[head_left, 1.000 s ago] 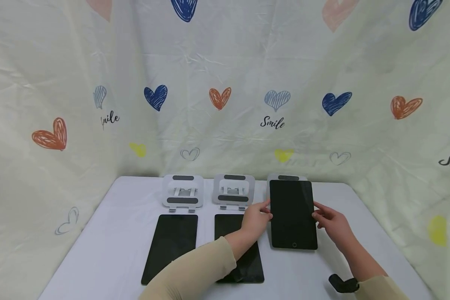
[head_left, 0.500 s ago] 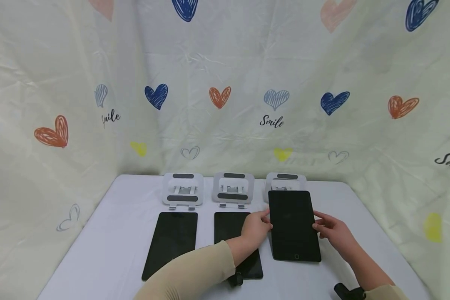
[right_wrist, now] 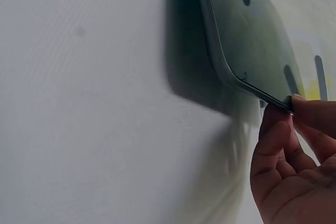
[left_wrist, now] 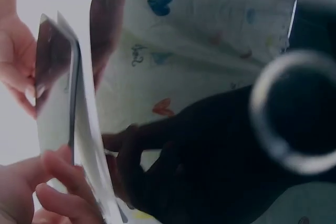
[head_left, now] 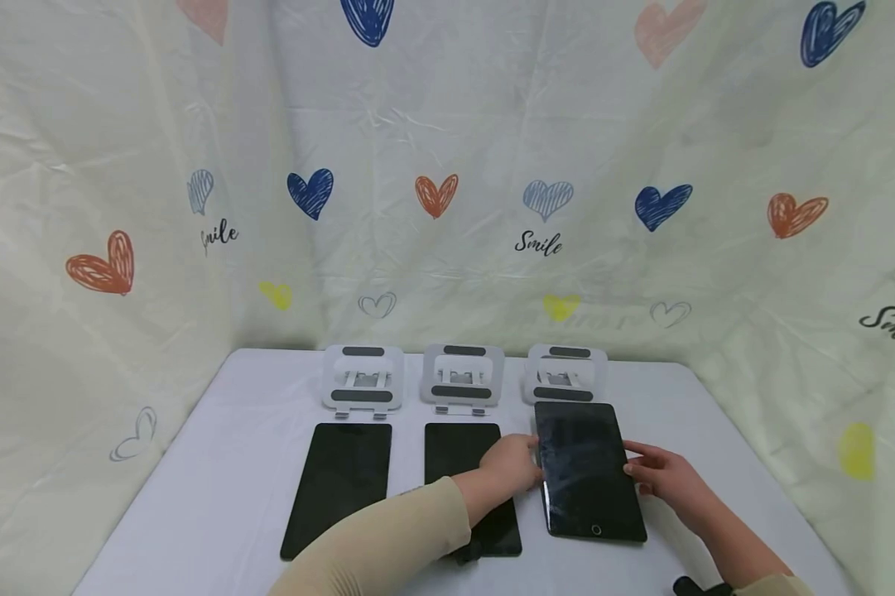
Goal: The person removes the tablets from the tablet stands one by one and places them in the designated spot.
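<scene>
A black tablet (head_left: pixel 590 476) with a round home button is held between both hands at the right of the table. My left hand (head_left: pixel 508 463) pinches its left long edge, and my right hand (head_left: pixel 663 476) pinches the opposite edge between thumb and fingers. In the right wrist view the tablet (right_wrist: pixel 252 45) is tilted above the white surface and casts a shadow there. Just behind it stands a white tablet stand (head_left: pixel 566 372) with dark pads. A second tablet (head_left: pixel 454 447) lies flat below my left forearm, partly covered by it.
A third black tablet (head_left: pixel 343 472) lies flat at the left, overlapped by the left sleeve (head_left: pixel 387 538). Two more white stands, one at the left (head_left: pixel 363 379) and one in the middle (head_left: pixel 462 377), line the back of the white table (head_left: pixel 194 497). A heart-print curtain (head_left: pixel 432 108) hangs behind.
Both hands have brought the tablet down and toward the front, away from the right stand, which now shows almost whole. Reflections now appear on the tablet's screen.
</scene>
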`<move>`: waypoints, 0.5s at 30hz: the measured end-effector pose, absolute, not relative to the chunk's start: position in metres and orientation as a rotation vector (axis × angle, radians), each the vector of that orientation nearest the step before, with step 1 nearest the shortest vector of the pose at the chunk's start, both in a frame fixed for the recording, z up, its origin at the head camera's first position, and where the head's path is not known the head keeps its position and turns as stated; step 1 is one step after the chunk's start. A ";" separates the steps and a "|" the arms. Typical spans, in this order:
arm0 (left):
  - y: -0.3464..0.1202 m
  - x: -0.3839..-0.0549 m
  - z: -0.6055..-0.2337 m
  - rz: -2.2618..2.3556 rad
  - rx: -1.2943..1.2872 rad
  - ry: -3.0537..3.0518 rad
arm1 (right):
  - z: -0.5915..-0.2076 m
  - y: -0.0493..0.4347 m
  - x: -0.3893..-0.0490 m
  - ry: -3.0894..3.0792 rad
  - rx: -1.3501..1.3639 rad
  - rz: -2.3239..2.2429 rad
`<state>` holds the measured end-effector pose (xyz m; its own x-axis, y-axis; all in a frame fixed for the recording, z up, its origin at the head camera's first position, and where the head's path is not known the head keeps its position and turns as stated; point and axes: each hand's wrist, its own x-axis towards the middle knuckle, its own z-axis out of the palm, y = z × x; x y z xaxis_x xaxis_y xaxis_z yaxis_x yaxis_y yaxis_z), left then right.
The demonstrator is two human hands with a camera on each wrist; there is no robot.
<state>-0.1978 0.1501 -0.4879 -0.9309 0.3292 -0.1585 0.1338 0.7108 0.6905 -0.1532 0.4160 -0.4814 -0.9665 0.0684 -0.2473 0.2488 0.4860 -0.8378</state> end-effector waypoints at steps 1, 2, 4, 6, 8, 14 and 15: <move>0.150 -0.197 -0.486 0.976 0.383 2.665 | -0.482 0.417 -0.153 2.541 0.289 -1.485; 0.151 -0.197 -0.484 0.915 0.400 2.681 | -0.483 0.418 -0.152 2.536 0.292 -1.486; 0.152 -0.195 -0.481 0.801 0.431 2.701 | -0.486 0.420 -0.152 2.524 0.299 -1.482; 0.154 -0.193 -0.478 0.700 0.450 2.709 | -0.489 0.423 -0.151 2.501 0.309 -1.488; 0.155 -0.190 -0.477 0.615 0.463 2.711 | -0.493 0.425 -0.150 2.474 0.294 -1.492; 0.158 -0.188 -0.478 0.522 0.450 2.690 | -0.496 0.426 -0.150 2.441 0.299 -1.485; 0.159 -0.188 -0.480 0.513 0.454 2.688 | -0.495 0.426 -0.150 2.445 0.306 -1.470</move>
